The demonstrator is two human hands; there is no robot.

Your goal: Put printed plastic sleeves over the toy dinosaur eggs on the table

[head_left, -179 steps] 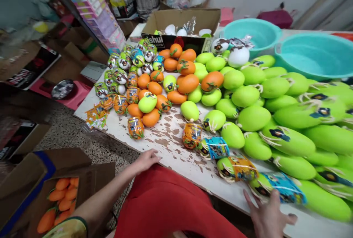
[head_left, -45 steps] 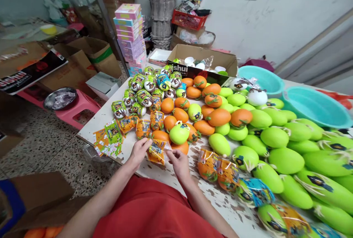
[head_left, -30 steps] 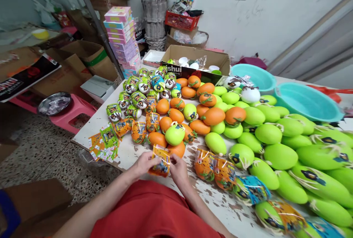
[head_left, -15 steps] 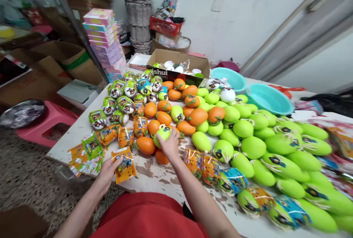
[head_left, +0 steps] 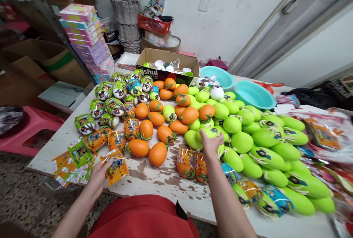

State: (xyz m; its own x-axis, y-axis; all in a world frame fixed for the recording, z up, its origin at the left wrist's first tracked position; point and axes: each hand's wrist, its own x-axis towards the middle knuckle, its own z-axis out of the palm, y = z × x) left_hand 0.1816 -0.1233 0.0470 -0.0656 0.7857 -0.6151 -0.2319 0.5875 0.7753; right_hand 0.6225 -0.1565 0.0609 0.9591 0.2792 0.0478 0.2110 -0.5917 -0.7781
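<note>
Head cam: L hand [head_left: 97, 176] pinches an orange packet [head_left: 116, 167], thumb on top, nr the counter's [head_left: 154, 179] front edge. R hand [head_left: 211, 143] is curled round a green egg [head_left: 210, 132] at the big green egg pile [head_left: 242, 142]. Some orange eggs [head_left: 157, 154] lie btwn the hands.

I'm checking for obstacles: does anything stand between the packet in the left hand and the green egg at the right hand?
Yes. From the orange packet in the left hand toward the green egg at the right hand, the frontmost unwrapped orange egg stands about midway, and a second green egg lies just short of it.
</note>
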